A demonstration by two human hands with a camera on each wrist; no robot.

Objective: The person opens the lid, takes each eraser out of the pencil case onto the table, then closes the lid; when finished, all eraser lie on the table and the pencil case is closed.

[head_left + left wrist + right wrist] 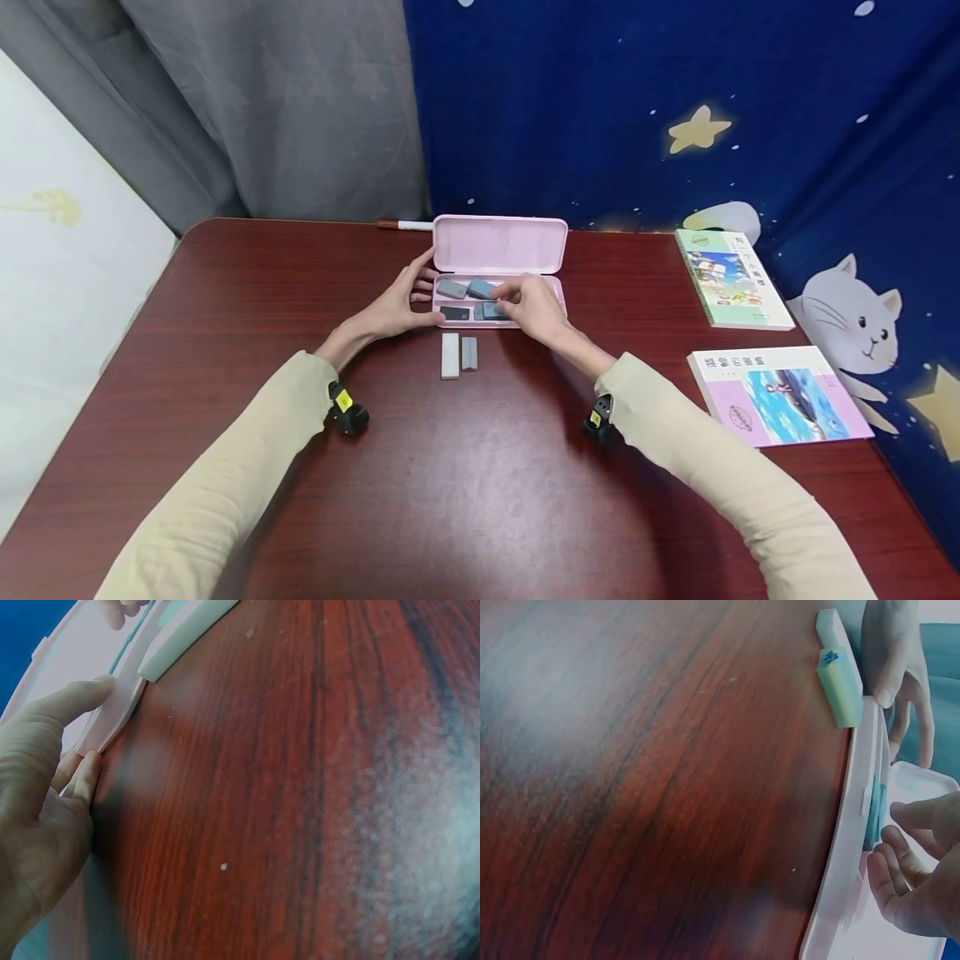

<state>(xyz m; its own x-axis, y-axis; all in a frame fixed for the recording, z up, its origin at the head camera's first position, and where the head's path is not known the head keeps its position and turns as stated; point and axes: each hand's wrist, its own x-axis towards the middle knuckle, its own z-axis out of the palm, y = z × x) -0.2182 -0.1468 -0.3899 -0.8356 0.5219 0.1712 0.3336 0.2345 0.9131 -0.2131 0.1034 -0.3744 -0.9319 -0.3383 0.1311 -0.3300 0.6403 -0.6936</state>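
Observation:
A pink pencil case [500,243] lies with its lid raised at the back of the table. Several small grey and bluish rectangular blocks [453,289] rest in its tray. My left hand [395,302] holds the case's left end, thumb on the front corner, fingers along the side. Over the right part of the tray, my right hand [534,307] has loosely bent fingers, their tips beside a blue-grey block [493,311]. In the right wrist view nothing shows between those fingers [900,859]. A white bar [450,357] and a short grey-looking block [469,353] lie before the case.
A marker with a brown cap [387,223] lies behind the case's left side. Two books, a green one [731,279] and a purple one [780,396], lie at the table's right side. Curtains [570,108] hang behind the table [465,500].

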